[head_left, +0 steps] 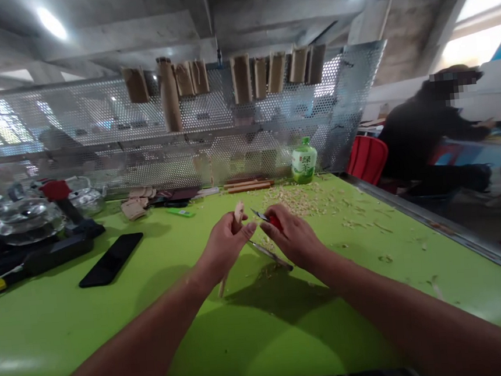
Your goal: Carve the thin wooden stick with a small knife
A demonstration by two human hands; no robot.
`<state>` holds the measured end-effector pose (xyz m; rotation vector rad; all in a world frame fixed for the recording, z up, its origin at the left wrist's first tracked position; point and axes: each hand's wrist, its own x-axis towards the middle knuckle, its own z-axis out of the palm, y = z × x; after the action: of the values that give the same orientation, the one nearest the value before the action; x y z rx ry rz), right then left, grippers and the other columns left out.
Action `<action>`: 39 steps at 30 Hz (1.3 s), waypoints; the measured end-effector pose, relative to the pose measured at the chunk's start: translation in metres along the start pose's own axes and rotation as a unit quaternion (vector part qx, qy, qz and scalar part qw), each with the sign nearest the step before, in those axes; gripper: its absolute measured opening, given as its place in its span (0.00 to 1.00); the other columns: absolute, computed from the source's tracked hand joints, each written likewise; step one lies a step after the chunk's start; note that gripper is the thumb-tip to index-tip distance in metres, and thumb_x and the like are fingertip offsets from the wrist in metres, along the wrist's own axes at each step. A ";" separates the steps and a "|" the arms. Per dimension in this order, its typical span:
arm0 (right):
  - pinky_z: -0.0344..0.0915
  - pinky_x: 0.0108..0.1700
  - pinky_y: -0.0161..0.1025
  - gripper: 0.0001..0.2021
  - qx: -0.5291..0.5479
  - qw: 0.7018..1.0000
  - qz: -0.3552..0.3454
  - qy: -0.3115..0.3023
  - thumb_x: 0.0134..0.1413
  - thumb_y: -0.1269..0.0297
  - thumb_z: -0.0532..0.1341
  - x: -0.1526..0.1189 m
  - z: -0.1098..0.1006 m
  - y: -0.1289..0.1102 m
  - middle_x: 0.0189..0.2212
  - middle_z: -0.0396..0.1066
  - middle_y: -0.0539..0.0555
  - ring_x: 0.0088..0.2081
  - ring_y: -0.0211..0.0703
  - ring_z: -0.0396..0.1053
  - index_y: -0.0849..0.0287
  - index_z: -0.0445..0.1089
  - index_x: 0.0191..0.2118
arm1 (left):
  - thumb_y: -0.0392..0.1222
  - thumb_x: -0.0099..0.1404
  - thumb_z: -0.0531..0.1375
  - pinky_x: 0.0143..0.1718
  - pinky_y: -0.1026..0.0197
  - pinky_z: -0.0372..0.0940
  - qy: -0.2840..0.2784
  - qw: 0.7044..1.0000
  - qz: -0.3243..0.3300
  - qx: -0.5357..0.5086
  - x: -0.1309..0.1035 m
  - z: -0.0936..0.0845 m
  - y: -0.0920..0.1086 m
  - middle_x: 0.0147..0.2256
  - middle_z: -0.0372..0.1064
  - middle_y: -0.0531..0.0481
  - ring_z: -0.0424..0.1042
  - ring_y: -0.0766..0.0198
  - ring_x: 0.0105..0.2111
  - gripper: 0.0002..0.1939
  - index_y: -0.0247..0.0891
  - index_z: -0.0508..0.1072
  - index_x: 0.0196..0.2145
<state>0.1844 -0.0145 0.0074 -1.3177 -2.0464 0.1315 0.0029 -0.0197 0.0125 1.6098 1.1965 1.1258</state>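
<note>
Near the middle of the green table (193, 333), my left hand (225, 241) is closed round a thin wooden stick (238, 212). The stick's upper end pokes out above the fingers and its lower end shows below the hand. Just to the right, my right hand (293, 237) grips a knife with a red handle (275, 222), its short blade pointing toward the stick. Blade and stick look apart. A slim metal tool (270, 254) lies on the table between and below the hands. Pale wood shavings (302, 200) are scattered behind my right hand.
A black phone (111, 260) lies at left, near glass pots (27, 218) and a red-and-black tool (65, 204). Leather-like pieces (133, 207), wooden sticks (248, 186) and a green bottle (304, 161) line the back by a perforated metal screen (225, 149). A person (425, 132) sits at right.
</note>
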 end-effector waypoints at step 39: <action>0.55 0.30 0.34 0.15 0.152 0.975 -0.068 -0.148 0.65 0.56 0.51 -0.010 -0.009 -0.001 0.26 0.65 0.50 0.27 0.36 0.61 0.59 0.65 0.31 | 0.60 0.61 0.59 0.25 0.66 0.49 -0.043 0.989 0.041 0.135 -0.005 -0.006 0.000 0.24 0.54 0.58 0.52 0.69 0.25 0.21 0.37 0.61 0.29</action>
<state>0.1917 -0.0261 0.0099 -1.0117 -2.2467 0.5858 -0.0035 -0.0237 0.0130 1.9081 1.2786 0.9655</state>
